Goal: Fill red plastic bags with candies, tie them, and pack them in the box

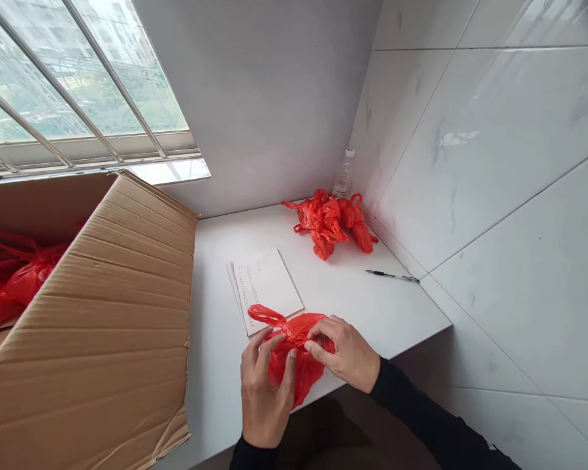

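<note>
A red plastic bag (301, 378) lies bunched up at the front edge of the white tabletop (213, 385). One handle loop sticks out to its upper left, over the corner of some printed papers (274, 281). My left hand (264, 395) holds the bag's left side, with curled fingers and the thumb on the plastic. From the right, my right hand (345, 352) pinches the gathered middle near what looks like a knot. Folds and fingers hide the bag's contents, if any.
An open cardboard box (112, 307) with red bags (29, 277) inside takes up the left. More tied red bags (323, 219) are heaped in the back corner beside a clear bottle (343, 177). A pen (392, 276) rests near the tiled wall (509, 170). Behind the box is a barred window (78, 78).
</note>
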`<state>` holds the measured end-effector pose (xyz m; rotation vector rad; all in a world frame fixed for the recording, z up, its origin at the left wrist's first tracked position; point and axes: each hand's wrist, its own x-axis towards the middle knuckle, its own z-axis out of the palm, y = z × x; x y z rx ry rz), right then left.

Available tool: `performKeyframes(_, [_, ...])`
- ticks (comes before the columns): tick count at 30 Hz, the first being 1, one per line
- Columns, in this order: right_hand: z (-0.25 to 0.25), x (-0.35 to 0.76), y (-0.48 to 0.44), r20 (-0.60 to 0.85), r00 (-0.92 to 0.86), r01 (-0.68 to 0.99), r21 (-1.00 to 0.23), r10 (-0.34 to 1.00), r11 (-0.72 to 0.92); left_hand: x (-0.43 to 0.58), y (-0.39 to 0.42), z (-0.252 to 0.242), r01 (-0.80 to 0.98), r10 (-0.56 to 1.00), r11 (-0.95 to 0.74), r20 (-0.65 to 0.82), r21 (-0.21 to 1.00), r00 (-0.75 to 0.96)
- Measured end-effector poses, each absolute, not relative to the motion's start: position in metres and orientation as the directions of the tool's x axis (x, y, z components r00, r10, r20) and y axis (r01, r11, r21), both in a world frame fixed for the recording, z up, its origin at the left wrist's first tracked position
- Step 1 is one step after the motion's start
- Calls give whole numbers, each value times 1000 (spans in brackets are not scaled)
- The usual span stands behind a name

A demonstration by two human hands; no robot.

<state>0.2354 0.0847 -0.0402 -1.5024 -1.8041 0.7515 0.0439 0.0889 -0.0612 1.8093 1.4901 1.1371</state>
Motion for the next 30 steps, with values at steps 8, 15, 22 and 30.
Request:
performKeyframes(8, [-33,248,84,17,3,577,-817,1000,12,27,89,-64,528,936,-331,341,782,82])
performKeyframes(15, [-26,236,85,150,-146,546,-812,978,206,30,86,-52,455,918,-396,358,798,170])
performKeyframes(22, [-35,247,89,136,2,563,-819,991,111,18,83,-52,476,950,-280,312,833,13])
performKeyframes(30, [-31,247,81,76,-17,574,-816,997,72,34,86,-43,501,955,-291,279,815,100])
